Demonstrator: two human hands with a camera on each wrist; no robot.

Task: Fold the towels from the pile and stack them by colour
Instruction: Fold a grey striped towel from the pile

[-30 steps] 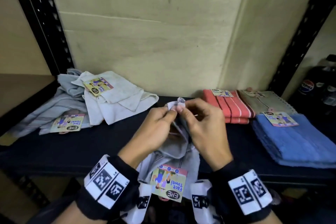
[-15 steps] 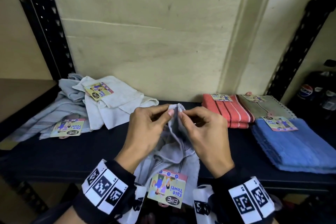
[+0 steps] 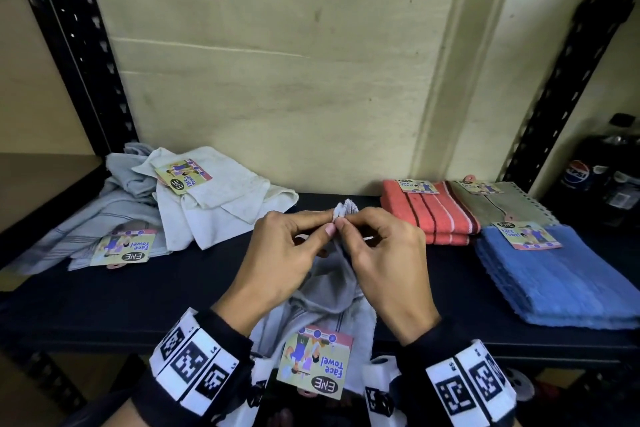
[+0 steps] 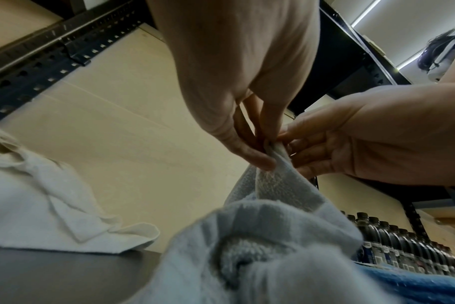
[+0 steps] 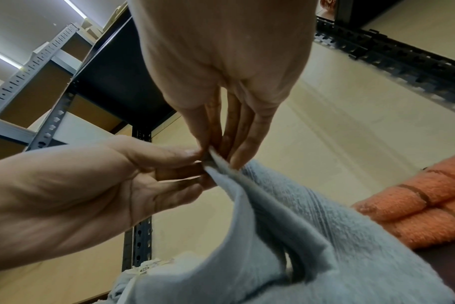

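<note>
1. A pale grey towel (image 3: 332, 291) is held up over the front of the dark shelf (image 3: 145, 291), its lower part with a paper tag (image 3: 315, 362) hanging past the shelf edge.
2. Its bunched top corner is pinched by the left hand (image 3: 277, 263) between thumb and forefinger.
3. The same corner is pinched by the right hand (image 3: 391, 263), fingertips touching those of the left.
4. An unfolded pile (image 3: 194, 198) of white and grey towels is seen at the back left.
5. Folded towels are set at the right: a coral striped stack (image 3: 433, 211), an olive towel (image 3: 502, 201), a blue stack (image 3: 561, 274).
</note>
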